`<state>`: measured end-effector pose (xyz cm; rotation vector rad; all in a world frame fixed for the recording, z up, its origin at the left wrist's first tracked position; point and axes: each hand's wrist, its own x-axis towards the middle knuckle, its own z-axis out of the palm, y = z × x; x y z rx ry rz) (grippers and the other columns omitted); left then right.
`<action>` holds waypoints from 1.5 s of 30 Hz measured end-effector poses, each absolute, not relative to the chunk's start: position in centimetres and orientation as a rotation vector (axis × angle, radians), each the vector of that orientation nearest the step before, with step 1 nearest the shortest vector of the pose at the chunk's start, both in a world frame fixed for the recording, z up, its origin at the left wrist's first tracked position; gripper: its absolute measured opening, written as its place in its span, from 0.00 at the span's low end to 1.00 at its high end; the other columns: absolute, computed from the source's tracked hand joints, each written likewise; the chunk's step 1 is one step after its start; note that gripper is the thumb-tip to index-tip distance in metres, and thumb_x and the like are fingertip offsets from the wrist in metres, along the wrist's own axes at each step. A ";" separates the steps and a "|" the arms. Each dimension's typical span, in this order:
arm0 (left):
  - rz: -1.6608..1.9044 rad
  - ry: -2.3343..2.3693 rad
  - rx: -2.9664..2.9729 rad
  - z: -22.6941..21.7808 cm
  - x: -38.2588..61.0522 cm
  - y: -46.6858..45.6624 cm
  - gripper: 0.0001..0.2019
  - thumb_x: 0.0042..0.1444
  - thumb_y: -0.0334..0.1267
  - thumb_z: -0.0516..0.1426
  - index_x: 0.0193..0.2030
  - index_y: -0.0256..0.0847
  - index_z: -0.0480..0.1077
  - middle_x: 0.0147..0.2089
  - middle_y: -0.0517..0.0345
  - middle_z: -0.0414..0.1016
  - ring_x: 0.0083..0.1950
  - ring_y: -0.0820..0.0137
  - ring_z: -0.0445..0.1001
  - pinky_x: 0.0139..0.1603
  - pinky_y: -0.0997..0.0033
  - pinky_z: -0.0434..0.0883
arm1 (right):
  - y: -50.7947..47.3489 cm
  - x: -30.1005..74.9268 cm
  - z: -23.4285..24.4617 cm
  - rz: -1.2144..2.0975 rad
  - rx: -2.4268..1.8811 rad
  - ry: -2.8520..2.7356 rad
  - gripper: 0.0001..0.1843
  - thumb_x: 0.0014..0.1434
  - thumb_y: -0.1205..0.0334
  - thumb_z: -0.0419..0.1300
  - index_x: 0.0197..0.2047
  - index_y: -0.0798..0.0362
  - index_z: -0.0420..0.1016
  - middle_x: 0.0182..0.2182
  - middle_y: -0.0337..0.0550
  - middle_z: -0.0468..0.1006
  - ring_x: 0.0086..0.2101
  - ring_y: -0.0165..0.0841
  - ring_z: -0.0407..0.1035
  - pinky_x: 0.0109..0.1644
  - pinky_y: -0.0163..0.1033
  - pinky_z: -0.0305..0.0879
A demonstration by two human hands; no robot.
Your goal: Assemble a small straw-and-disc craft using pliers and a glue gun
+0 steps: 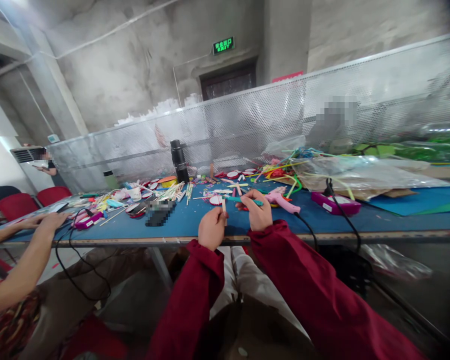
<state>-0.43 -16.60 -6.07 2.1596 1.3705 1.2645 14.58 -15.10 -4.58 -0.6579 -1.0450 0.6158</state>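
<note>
My left hand [212, 227] is closed round a short pale wooden stick [224, 205] that points up from the fist, at the front edge of the blue table [180, 227]. My right hand [258, 210] pinches a teal stick [243, 200] that lies almost level, its tip reaching left toward the wooden stick. Both arms wear dark red sleeves. A pink glue gun [283, 201] lies just right of my right hand, its black cord running off the table edge.
Craft sticks, coloured straws and red-and-white discs litter the table behind my hands. A black cylinder [179, 161] stands at mid table. A purple box [335, 203] with a cable sits to the right. A co-worker's arms [30, 235] rest at the left. Perforated metal screen behind.
</note>
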 end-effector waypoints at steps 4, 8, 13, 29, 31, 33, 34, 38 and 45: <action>1.258 1.375 2.165 -5.9 -0.4 -16.7 0.10 0.66 0.38 0.50 0.35 0.42 0.71 0.31 0.60 0.75 0.36 0.70 0.70 0.38 0.73 0.62 | -14.9 14.6 -4.7 0.626 -0.652 -1.037 0.08 0.49 0.58 0.64 0.24 0.50 0.70 0.18 0.36 0.75 0.21 0.31 0.71 0.27 0.36 0.68; 1.256 1.373 2.163 -5.9 -0.4 -16.7 0.10 0.66 0.38 0.51 0.35 0.42 0.71 0.31 0.60 0.74 0.35 0.70 0.69 0.37 0.73 0.61 | -14.8 14.6 -4.8 0.626 -0.642 -1.052 0.08 0.49 0.58 0.64 0.24 0.50 0.70 0.18 0.36 0.75 0.21 0.30 0.70 0.27 0.36 0.68; 1.274 1.353 2.169 -6.0 -0.4 -16.7 0.10 0.66 0.37 0.50 0.35 0.42 0.70 0.31 0.61 0.74 0.35 0.71 0.69 0.37 0.73 0.61 | -14.8 14.6 -4.8 0.628 -0.649 -1.042 0.08 0.49 0.58 0.64 0.24 0.50 0.70 0.18 0.35 0.74 0.21 0.31 0.71 0.28 0.35 0.68; 1.263 1.375 2.178 -5.8 -0.4 -16.7 0.10 0.66 0.38 0.50 0.36 0.42 0.71 0.32 0.59 0.75 0.36 0.70 0.70 0.37 0.73 0.61 | -14.9 14.6 -4.8 0.630 -0.662 -1.058 0.08 0.50 0.58 0.64 0.24 0.50 0.70 0.19 0.36 0.75 0.22 0.31 0.71 0.28 0.36 0.68; 1.255 1.390 2.177 -5.8 -0.4 -16.8 0.11 0.66 0.38 0.50 0.36 0.42 0.71 0.33 0.59 0.75 0.36 0.70 0.70 0.37 0.73 0.61 | -14.8 14.6 -4.9 0.625 -0.664 -1.056 0.09 0.50 0.58 0.64 0.25 0.50 0.70 0.19 0.36 0.76 0.22 0.31 0.71 0.28 0.36 0.68; 1.249 1.397 2.172 -5.8 -0.4 -16.8 0.10 0.66 0.37 0.50 0.36 0.42 0.71 0.33 0.59 0.75 0.36 0.70 0.70 0.37 0.73 0.61 | -14.8 14.6 -4.9 0.634 -0.658 -1.058 0.08 0.50 0.58 0.64 0.25 0.50 0.70 0.19 0.36 0.76 0.22 0.31 0.71 0.28 0.36 0.68; 1.251 1.395 2.170 -5.9 -0.4 -16.8 0.10 0.66 0.37 0.50 0.36 0.42 0.71 0.33 0.59 0.75 0.36 0.70 0.70 0.37 0.73 0.61 | -14.8 14.6 -4.8 0.640 -0.658 -1.058 0.08 0.50 0.58 0.64 0.25 0.50 0.69 0.19 0.36 0.76 0.22 0.31 0.71 0.28 0.36 0.68; 1.271 1.363 2.169 -5.9 -0.4 -16.7 0.10 0.66 0.37 0.51 0.36 0.42 0.71 0.31 0.60 0.75 0.35 0.70 0.70 0.36 0.73 0.61 | -14.9 14.6 -4.8 0.643 -0.670 -1.049 0.08 0.49 0.58 0.63 0.24 0.50 0.69 0.19 0.36 0.76 0.21 0.30 0.71 0.28 0.35 0.68; 1.277 1.369 2.155 -5.9 -0.4 -16.8 0.10 0.65 0.37 0.51 0.36 0.42 0.71 0.31 0.59 0.75 0.35 0.69 0.70 0.37 0.70 0.61 | -15.0 14.5 -4.7 0.645 -0.659 -1.060 0.08 0.49 0.58 0.64 0.24 0.50 0.70 0.18 0.36 0.75 0.21 0.30 0.70 0.28 0.36 0.68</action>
